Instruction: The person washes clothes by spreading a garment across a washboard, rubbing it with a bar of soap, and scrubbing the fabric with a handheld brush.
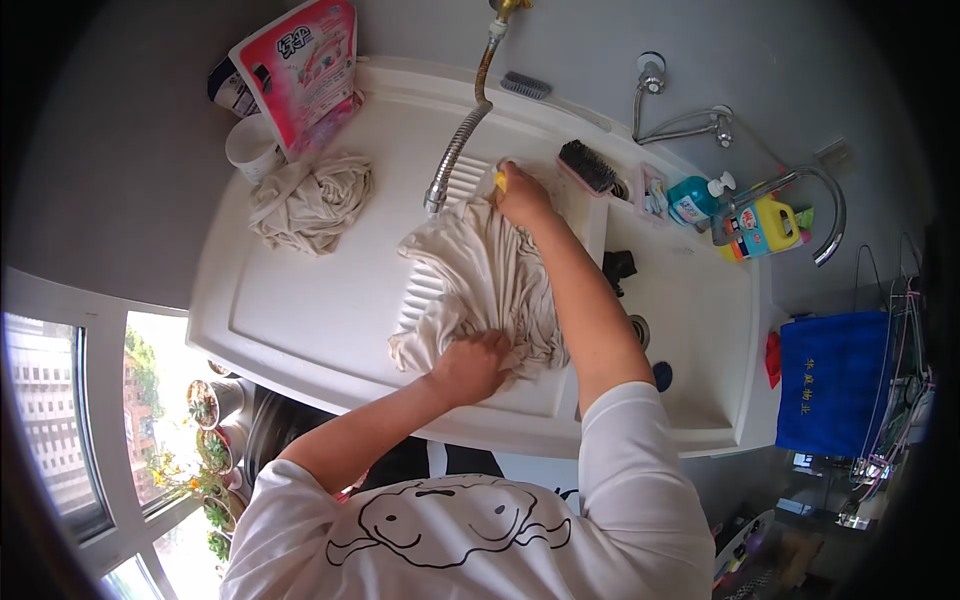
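A pale cloth [485, 270] lies rumpled over the ribbed washboard [420, 300] in the white sink [300, 310]. The right hand [523, 197] grips a small yellow object [501, 181] at its far end; the left hand [474, 366] presses its near end, fingers curled, though whether they grip is unclear.

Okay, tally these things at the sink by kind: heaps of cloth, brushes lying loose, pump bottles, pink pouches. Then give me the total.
Heaps of cloth: 2, the centre heap and the left heap
Loose brushes: 2, the grey brush and the black-bristled brush
Pump bottles: 1, the teal bottle
Pink pouches: 1, the pink pouch
Total: 6
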